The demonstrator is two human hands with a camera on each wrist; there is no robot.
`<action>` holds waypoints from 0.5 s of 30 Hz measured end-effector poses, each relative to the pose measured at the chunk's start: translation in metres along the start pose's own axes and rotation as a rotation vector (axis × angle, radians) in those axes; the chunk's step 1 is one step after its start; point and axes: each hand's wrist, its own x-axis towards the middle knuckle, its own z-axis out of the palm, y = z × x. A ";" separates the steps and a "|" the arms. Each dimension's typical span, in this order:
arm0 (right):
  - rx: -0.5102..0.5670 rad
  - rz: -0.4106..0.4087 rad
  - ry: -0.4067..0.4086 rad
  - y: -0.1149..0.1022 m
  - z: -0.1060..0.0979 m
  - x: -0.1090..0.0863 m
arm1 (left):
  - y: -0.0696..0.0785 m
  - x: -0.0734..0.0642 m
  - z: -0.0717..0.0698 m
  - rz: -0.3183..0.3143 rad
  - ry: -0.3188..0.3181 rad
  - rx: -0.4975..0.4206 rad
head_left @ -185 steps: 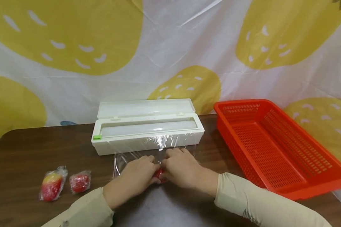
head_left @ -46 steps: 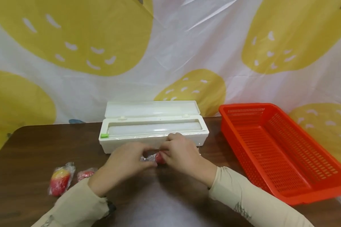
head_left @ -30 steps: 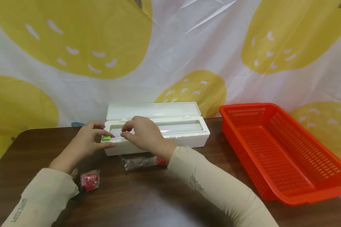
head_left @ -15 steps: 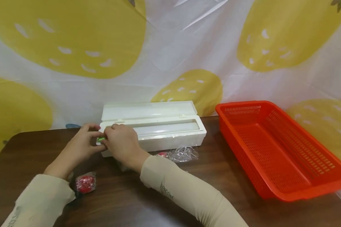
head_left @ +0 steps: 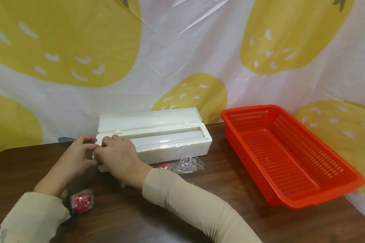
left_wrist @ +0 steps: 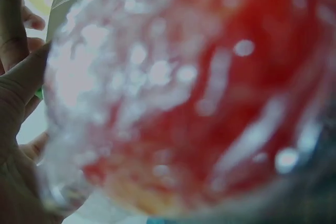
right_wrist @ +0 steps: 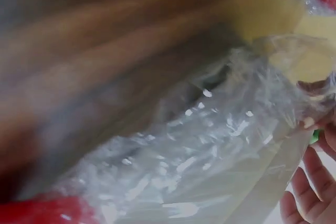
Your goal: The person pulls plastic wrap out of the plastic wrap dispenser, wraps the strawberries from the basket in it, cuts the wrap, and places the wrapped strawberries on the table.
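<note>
A white cling film box (head_left: 170, 150) stands with its lid raised and the film roll (head_left: 167, 139) showing inside. My left hand (head_left: 73, 158) grips the box's left end, thumb in front and fingers above. Beside it, my right hand (head_left: 121, 158) pinches at the green slide cutter (right_wrist: 315, 136), which fingers hide in the head view. In front of the box lies a red fruit (head_left: 166, 166) with crumpled cling film (head_left: 188, 165) around it, partly behind the right forearm. A film-wrapped red fruit (head_left: 81, 201) rests near the left forearm and fills much of the left wrist view.
A red perforated basket (head_left: 263, 182) stands on the right of the brown wooden table (head_left: 134, 216). Behind the table hangs a white curtain (head_left: 182, 44) with yellow fruit prints. Another wrapped fruit is mostly hidden by the left sleeve (head_left: 33, 216).
Earlier, both hands wrapped the red fruit in film drawn from the box. They let it go and moved left to the box's end; the right fingers closed in at the green cutter.
</note>
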 end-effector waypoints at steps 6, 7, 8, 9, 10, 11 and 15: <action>0.017 0.005 -0.070 -0.002 -0.005 0.005 | 0.004 0.002 -0.001 -0.031 -0.013 -0.023; 0.021 -0.002 -0.075 -0.003 -0.005 0.005 | 0.004 0.001 -0.002 -0.033 -0.019 -0.021; 0.023 -0.006 -0.082 -0.005 -0.005 0.005 | 0.003 0.001 -0.002 -0.041 -0.029 -0.017; 0.022 -0.005 -0.077 -0.006 -0.005 0.004 | 0.003 0.002 -0.003 -0.049 -0.041 -0.013; 0.015 0.000 -0.067 -0.006 -0.005 0.004 | 0.004 0.004 -0.004 -0.052 -0.052 -0.008; 0.004 0.008 -0.054 -0.005 -0.005 0.004 | 0.005 0.007 -0.004 -0.050 -0.062 -0.004; -0.046 0.039 -0.041 0.002 -0.006 0.001 | 0.009 0.020 0.000 -0.029 -0.102 -0.019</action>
